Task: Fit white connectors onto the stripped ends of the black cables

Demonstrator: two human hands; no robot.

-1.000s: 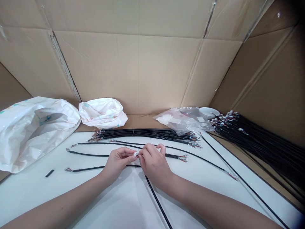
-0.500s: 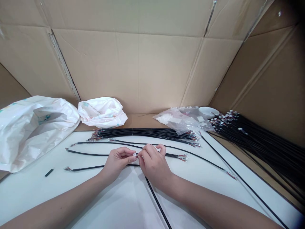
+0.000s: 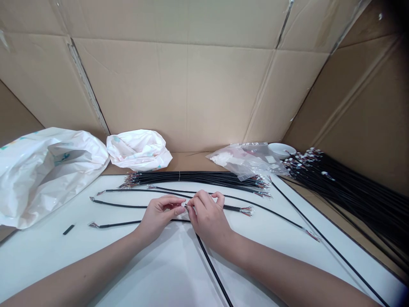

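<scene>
Hands (image 3: 156,218) (image 3: 208,222) closer, w/ cable end (image 3: 185,205)

Black cables (image 3: 194,178) tipped multicoloured — the white bag (image 3: 47,179) printed with teal.

Creased, folded flaps of a tan cardboard carton (image 3: 179,94) wall off the back and right side behind the white bench (image 3: 41,260), under soft, even light
</scene>
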